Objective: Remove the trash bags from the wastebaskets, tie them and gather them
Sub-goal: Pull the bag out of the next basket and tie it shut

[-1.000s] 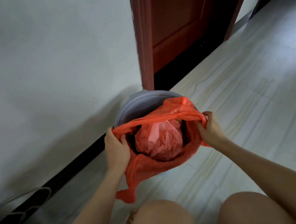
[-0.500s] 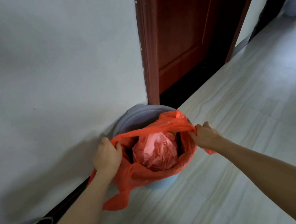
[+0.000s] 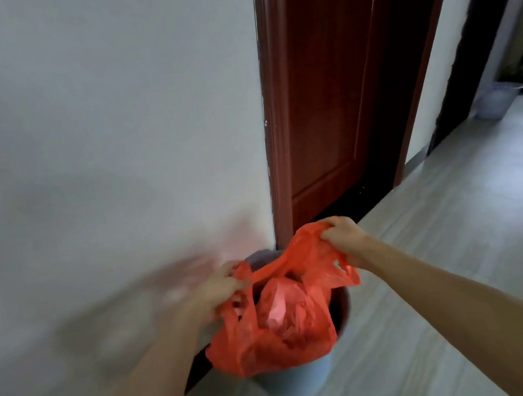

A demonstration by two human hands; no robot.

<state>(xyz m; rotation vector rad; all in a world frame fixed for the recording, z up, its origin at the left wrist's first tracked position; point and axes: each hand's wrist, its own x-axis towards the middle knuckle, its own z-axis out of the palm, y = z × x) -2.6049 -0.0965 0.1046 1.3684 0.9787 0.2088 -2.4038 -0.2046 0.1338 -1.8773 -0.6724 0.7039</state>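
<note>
An orange-red trash bag (image 3: pixel 272 339) hangs partly out of a grey-blue wastebasket (image 3: pixel 294 383) that stands against the white wall beside a door frame. My left hand (image 3: pixel 217 288) grips the bag's left rim, and my right hand (image 3: pixel 341 237) grips its right rim, raised higher. Between my hands the bag's mouth gapes and shows crumpled pink and red waste inside. The bag covers most of the wastebasket's rim. My left hand is blurred.
A dark red wooden door (image 3: pixel 338 88) stands just behind the wastebasket. Down the hallway at far right a second pale wastebasket (image 3: pixel 498 98) sits on the floor. Pale tiled floor (image 3: pixel 458 238) stretches to the right.
Both hands have pulled the bag's rim off the wastebasket and upward; the bag now bulges above the basket. The camera has risen and pulled back, bringing the hallway into view.
</note>
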